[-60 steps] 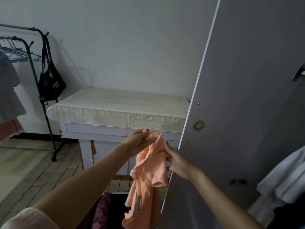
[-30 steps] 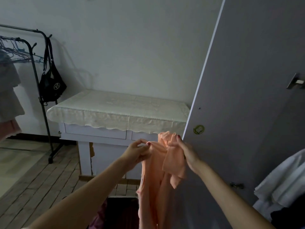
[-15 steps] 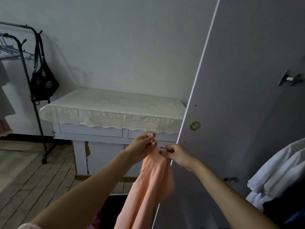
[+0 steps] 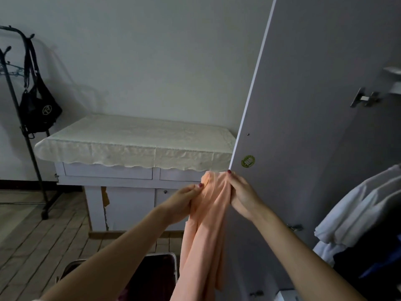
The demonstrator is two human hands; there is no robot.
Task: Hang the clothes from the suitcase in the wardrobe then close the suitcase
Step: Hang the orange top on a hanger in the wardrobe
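A peach garment [image 4: 206,231] hangs bunched from both my hands in front of me. My left hand [image 4: 182,200] grips its top edge on the left side. My right hand [image 4: 240,194] pinches the top edge on the right, close to the open wardrobe door [image 4: 314,127]. The cloth drops down over the open suitcase [image 4: 152,276], whose dark inside shows at the bottom of the view. No hanger is in the garment as far as I can see.
White and dark clothes [image 4: 358,218] hang inside the wardrobe at the right. A white desk with a lace cloth [image 4: 134,142] stands ahead. A black clothes rack with a black bag [image 4: 39,109] is at the left on the wooden floor.
My hands have moved apart along the garment's top edge, spreading it a little. The view has shifted slightly, and the suitcase rim has come into sight below.
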